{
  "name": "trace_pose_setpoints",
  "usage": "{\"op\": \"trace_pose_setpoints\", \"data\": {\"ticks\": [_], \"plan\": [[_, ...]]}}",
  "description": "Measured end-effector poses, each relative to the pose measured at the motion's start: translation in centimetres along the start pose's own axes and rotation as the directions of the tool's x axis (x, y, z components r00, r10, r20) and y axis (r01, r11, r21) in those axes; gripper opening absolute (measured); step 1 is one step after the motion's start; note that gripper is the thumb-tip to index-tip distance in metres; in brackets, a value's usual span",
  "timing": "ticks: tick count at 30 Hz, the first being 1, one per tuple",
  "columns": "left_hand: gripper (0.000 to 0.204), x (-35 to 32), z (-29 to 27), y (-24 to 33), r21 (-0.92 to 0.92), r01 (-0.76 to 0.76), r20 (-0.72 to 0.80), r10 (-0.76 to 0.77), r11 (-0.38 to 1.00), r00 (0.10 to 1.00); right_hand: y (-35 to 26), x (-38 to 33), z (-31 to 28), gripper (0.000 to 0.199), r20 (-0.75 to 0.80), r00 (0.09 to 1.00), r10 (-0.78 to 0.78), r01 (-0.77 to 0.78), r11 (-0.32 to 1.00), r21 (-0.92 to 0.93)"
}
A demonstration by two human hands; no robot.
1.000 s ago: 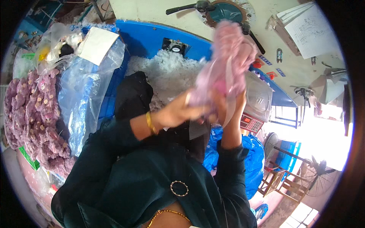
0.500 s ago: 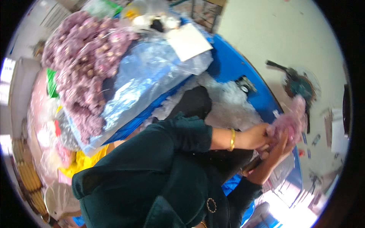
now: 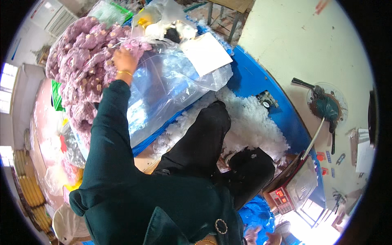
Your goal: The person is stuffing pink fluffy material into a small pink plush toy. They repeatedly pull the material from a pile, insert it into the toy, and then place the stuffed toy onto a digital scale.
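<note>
Head view, L to R. Far L: window light, a stack of yellow rolls (image 3: pixel 30 179) low at the rim, and a white unit (image 3: pixel 57 16) up top. Next, a heap of purple plush pieces (image 3: pixel 79 69) w/ small tan tabs, spilling out of a clear bag; it sits at upper L, touching the clear plastic bags (image 3: pixel 163 85) beside it. The left hand (image 3: pixel 124 61) lies on the heap's R edge, fingers curled down into the plush; whether it pinches one piece or only presses cannot be told. A gold bangle (image 3: pixel 124 73) circles the wrist above a dark green sleeve (image 3: pixel 108 134).

Handling, as judged: pieces look soft, light, compressible, not fragile; the fuzzy nap gives good grip, so a loose pinch on any body or tab should do. Pieces may cling together and drag neighbours. The bag film looks slippery and floppy.

Centre: a white paper sheet (image 3: pixel 206 53) rests on the bags; below it, loose white fibre stuffing (image 3: pixel 253 126) is piled on a blue surface (image 3: pixel 253 81). Black trouser legs (image 3: pixel 204 139) cross the stuffing.

R: a scale w/ red display (image 3: pixel 286 192), a teal fan (image 3: pixel 326 107) on a pale wall. The right hand (image 3: pixel 253 236) shows only partly at the bottom edge; grip cannot be told.
</note>
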State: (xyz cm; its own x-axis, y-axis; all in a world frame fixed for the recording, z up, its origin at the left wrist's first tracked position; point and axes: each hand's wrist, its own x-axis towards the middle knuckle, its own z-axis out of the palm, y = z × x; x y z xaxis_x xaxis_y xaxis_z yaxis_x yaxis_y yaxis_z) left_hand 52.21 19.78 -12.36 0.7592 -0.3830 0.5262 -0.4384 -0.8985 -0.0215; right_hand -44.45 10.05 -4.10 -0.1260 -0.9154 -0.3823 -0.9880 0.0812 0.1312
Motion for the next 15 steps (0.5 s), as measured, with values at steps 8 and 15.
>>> {"op": "trace_pose_setpoints", "data": {"ticks": [8,15], "plan": [[0.041,1.4,7.9,-9.9,-0.550,0.331,0.432,-0.077,0.767,0.898,-19.2,1.8,-5.1,0.036,-0.007,0.917,-0.399,0.350,0.797,0.492],[0.036,-12.3,-10.7,8.9,-0.558,0.820,0.611,0.603,-0.131,0.512,-33.2,1.8,-5.5,0.029,-0.112,0.508,-0.854,0.653,0.297,0.697]]}}
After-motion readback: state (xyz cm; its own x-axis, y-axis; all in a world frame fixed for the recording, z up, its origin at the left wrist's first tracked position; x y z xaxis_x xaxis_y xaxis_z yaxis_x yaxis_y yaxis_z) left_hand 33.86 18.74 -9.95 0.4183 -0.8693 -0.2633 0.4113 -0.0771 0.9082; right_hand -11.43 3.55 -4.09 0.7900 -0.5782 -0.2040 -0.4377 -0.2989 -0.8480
